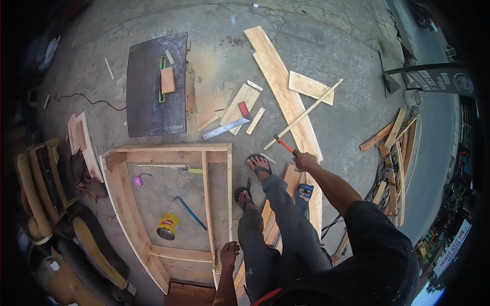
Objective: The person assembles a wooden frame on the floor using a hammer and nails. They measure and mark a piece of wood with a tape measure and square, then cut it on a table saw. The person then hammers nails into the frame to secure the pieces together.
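Note:
My right hand is closed around the orange handle of a hammer. The hammer's head is beside the lower end of a thin wooden strip, which lies across a long pale board. My left hand, fingers curled, is against or just over the right side of a large wooden frame; whether it holds anything small is hidden. Inside the frame are a blue pry bar, a yellow can lying tilted, a pink tape measure and a green-handled tool.
A dark tabletop with a green-edged slot and a wood block stands far left, its cord trailing left. A red-handled square lies among offcuts. Scrap lumber is piled right. A blue object is beside my leg.

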`<action>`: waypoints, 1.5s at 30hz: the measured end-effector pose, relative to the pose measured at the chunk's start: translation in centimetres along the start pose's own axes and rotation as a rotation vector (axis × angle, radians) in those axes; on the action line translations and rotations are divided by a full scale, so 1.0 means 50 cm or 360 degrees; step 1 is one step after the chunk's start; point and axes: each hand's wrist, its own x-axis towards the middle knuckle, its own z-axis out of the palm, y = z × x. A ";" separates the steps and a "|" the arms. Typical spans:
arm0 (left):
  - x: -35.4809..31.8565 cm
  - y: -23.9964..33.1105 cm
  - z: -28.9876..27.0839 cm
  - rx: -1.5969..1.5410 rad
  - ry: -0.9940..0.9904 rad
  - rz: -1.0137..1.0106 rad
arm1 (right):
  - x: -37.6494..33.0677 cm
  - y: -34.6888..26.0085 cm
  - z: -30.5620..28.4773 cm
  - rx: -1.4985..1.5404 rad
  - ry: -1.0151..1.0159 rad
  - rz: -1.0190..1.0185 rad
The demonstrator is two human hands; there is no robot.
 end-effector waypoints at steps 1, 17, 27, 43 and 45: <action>0.000 -0.026 -0.009 -0.0048 0.0056 -0.0108 | 0.055 0.006 -0.039 -0.0318 0.0023 0.0011; 0.057 -0.121 0.116 0.0155 0.0218 -0.0157 | 0.745 -0.280 -0.174 0.0253 0.1016 -0.0341; 0.040 -0.195 0.130 -0.0057 0.0261 -0.0348 | 0.656 -0.280 -0.091 0.0713 0.0222 0.0033; 0.138 0.103 0.111 -0.0329 0.0505 0.0178 | 0.166 -0.439 -0.186 0.0350 0.0805 -0.1108; 0.132 0.192 0.115 -0.0498 0.0553 0.0361 | 0.024 -0.481 -0.212 0.0249 0.0930 -0.1485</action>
